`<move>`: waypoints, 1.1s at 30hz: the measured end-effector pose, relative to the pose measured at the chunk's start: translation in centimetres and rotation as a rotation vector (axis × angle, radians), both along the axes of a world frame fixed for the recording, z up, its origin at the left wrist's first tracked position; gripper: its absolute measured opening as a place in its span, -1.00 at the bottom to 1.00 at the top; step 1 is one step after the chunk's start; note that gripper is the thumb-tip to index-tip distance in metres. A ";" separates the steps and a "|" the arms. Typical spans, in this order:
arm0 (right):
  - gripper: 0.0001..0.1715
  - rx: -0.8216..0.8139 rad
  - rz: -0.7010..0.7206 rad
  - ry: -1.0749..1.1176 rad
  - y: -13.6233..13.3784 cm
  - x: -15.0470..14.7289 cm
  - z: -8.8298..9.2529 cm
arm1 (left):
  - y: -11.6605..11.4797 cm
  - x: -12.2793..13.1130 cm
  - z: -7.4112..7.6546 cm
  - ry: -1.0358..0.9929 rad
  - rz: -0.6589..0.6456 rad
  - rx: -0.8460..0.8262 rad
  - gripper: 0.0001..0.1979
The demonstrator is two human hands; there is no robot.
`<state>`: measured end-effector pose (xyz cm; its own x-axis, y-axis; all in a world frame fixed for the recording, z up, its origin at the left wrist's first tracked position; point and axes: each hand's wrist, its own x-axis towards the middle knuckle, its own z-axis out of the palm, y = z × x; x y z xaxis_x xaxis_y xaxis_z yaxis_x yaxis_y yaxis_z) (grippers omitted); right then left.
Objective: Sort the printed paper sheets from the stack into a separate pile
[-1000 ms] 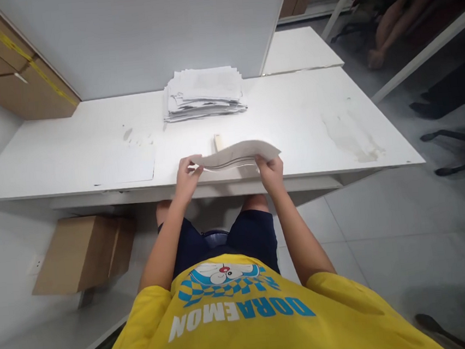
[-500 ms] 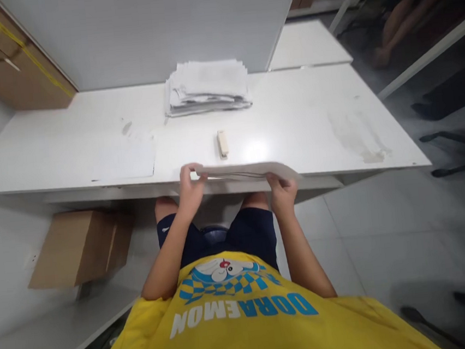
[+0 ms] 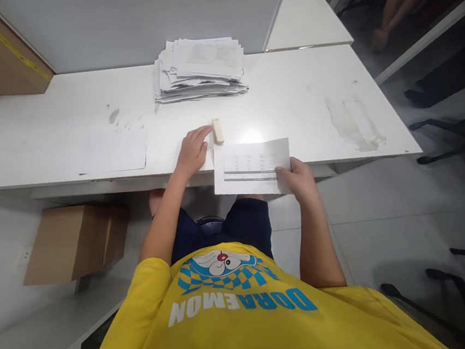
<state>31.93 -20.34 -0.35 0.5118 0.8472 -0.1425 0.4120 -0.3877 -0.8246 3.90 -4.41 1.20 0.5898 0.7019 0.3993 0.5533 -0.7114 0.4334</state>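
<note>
My right hand [image 3: 299, 179] pinches the right edge of a printed sheet of paper [image 3: 251, 161], thumb on top; whether it is one sheet or more I cannot tell. The sheet hangs partly over the desk's front edge, its printed side up. My left hand [image 3: 193, 152] is off the paper, fingers stretched toward a small cream stapler [image 3: 217, 131]. Its fingertips are at the stapler's left side, and whether they touch it I cannot make out. The stapler lies on the white desk just beyond the sheet's far edge.
A thick, uneven stack of papers [image 3: 201, 68] lies at the back against a grey panel [image 3: 152, 23]. Another sheet [image 3: 113, 153] rests on the left of the desk [image 3: 291, 97]. Cardboard boxes [image 3: 58, 243] stand below left and at the back left. Another person's arm [image 3: 399, 5] shows at upper right.
My left hand has let go of the paper and moved forward to the stapler. The paper, still in my right hand, has turned flatter, showing its print.
</note>
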 end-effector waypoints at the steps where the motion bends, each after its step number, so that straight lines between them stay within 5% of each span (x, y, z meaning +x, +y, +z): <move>1: -0.66 -0.016 0.001 -0.008 0.0 0.3 0.3 | 0.1 0.1 -0.3 0.027 -0.037 0.000 -0.49; 6: -0.66 -0.107 -0.007 -0.004 0.5 2.3 1.6 | -1.0 0.3 -0.8 0.181 -0.175 0.010 -0.44; 15: -0.60 -0.132 0.058 0.041 2.1 3.5 2.7 | -1.4 0.7 -0.6 0.268 -0.163 -0.005 -0.36; 28: -0.58 0.082 0.021 0.238 4.3 4.2 -0.2 | -1.1 1.1 -0.7 0.179 -0.102 -0.004 -0.43; 33: -0.57 0.092 0.094 0.259 3.9 4.2 0.0 | -1.2 1.2 -0.9 0.161 -0.084 0.000 -0.44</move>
<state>36.15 -16.43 -0.34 0.3867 0.9047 -0.1785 0.2140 -0.2763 -0.9369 5.14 -5.56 0.29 0.7026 0.6477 0.2947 0.5544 -0.7579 0.3438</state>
